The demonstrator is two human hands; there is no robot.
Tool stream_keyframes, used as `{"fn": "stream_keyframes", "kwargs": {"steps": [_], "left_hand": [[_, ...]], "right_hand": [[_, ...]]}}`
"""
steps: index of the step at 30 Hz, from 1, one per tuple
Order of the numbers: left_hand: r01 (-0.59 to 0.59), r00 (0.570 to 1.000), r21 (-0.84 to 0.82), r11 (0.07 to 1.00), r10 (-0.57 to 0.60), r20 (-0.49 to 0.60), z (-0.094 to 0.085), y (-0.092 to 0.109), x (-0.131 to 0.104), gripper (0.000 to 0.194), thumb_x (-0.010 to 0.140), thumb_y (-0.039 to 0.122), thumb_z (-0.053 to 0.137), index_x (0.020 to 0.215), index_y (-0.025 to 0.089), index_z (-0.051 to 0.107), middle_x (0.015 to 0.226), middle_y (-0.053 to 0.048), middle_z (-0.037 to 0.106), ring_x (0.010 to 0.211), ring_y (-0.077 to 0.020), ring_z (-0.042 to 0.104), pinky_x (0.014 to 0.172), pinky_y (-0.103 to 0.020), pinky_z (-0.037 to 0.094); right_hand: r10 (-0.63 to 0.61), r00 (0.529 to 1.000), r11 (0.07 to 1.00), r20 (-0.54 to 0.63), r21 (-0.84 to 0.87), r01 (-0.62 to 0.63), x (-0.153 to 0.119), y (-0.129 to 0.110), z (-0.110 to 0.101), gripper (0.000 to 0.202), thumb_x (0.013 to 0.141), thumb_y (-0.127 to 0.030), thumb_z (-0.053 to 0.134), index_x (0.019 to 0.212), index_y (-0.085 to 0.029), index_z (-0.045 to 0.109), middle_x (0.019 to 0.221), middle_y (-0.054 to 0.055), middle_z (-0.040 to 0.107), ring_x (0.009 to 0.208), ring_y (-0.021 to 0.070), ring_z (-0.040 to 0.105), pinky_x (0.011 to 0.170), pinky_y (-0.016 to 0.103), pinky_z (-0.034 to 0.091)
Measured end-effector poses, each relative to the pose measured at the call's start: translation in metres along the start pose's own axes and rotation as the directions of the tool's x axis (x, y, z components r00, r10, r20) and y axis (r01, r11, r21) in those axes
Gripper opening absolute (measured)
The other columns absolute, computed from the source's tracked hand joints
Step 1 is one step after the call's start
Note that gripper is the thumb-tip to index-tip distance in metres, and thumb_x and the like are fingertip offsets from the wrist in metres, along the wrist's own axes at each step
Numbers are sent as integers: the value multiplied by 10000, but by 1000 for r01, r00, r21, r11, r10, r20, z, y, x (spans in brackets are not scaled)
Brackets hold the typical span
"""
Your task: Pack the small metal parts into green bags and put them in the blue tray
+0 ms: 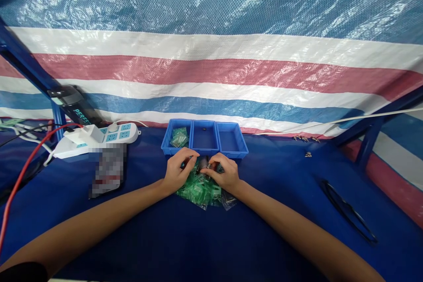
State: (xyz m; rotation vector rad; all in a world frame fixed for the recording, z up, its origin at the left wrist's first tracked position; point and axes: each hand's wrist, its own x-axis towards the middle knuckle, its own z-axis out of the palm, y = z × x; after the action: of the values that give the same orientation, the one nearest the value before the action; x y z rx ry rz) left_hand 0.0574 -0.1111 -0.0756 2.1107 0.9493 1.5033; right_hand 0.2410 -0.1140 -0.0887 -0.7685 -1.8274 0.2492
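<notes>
A pile of small clear and green plastic bags point(198, 190) lies on the blue table in front of three joined blue bins. My left hand point(178, 171) is over the pile's left side, thumb and forefinger brought together; whatever they hold is too small to make out. On the right side, my right hand point(225, 172) pinches a small, shiny, metal-looking piece at its fingertips, its kind unclear. Green packets point(180, 136) lie in the left bin point(168, 141). The middle bin point(205, 141) has a tiny dark piece in it, and the right bin point(230, 139) shows its bare floor.
To the left are a white power strip point(130, 134) with plugs and cables, a blurred phone-like slab point(110, 169) and a dark bottle point(77, 105). Black-framed glasses point(348, 211) lie at the right, with small pieces point(308, 154) farther back. Striped sheeting point(211, 44) hangs behind.
</notes>
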Motion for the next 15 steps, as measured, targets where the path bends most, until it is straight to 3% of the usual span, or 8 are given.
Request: {"fn": "stream_keyframes", "kwargs": {"steps": [9,15], "left_hand": [[-7,1000,2,1000,7,4,0,2,1,134,899,222,507,940,169,623,850,-59,618,700,-129,582,572,-231,470],[-11,1000,11,1000,11,6,0,0,1,142,903,234,502,938,170,624,837,-57,618,676,-123,571,556,-227,458]], "right_hand": [[0,998,1000,-59,-7,0,-2,0,2,227,806,-376,673,763,-195,544,636,-5,609,492,99,547,520,222,464],[-14,1000,1000,-27,-15,14,-2,-1,1,224,845,-327,633,682,-194,558,623,2,637,536,108,588,539,220,469]]}}
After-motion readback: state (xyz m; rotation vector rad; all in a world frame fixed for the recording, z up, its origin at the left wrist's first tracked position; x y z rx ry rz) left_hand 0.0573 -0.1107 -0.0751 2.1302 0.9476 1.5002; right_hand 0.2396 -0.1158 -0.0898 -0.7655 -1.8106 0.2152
